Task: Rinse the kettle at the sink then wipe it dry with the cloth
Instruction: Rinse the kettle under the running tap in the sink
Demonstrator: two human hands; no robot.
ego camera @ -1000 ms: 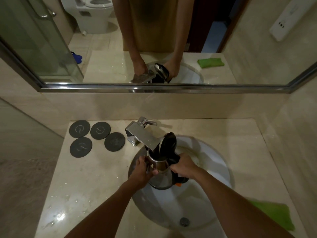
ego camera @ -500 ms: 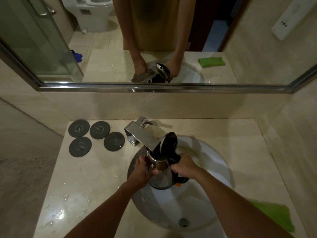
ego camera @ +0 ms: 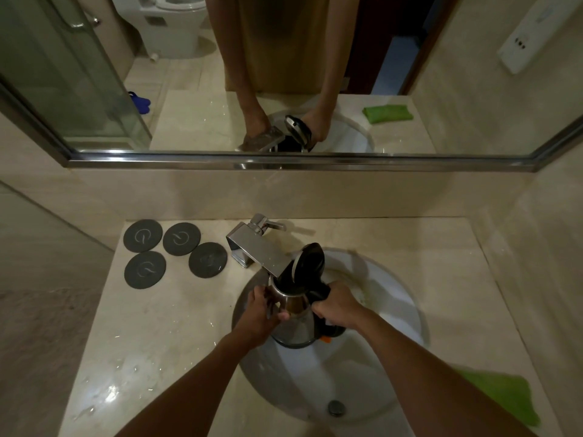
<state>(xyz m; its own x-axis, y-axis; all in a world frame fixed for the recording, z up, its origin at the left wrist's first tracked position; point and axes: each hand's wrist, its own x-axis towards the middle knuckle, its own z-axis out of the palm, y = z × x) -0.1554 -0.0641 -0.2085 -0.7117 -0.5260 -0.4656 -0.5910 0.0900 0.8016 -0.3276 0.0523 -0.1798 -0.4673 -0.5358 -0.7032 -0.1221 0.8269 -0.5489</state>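
1. Kettle (ego camera: 295,323) sits over the sink (ego camera: 394,310), lid up, its mouth right under the tap (ego camera: 257,250).
2. Left hand (ego camera: 257,316) cups the steel body — fingers wrapped round the rim side.
3. Right hand (ego camera: 339,305) is clenched on the black handle.
4. Green cloth (ego camera: 508,395) lies at the counter's (ego camera: 151,326) front right corner — well apart.
5. Four dark discs (ego camera: 175,252) at the back left.
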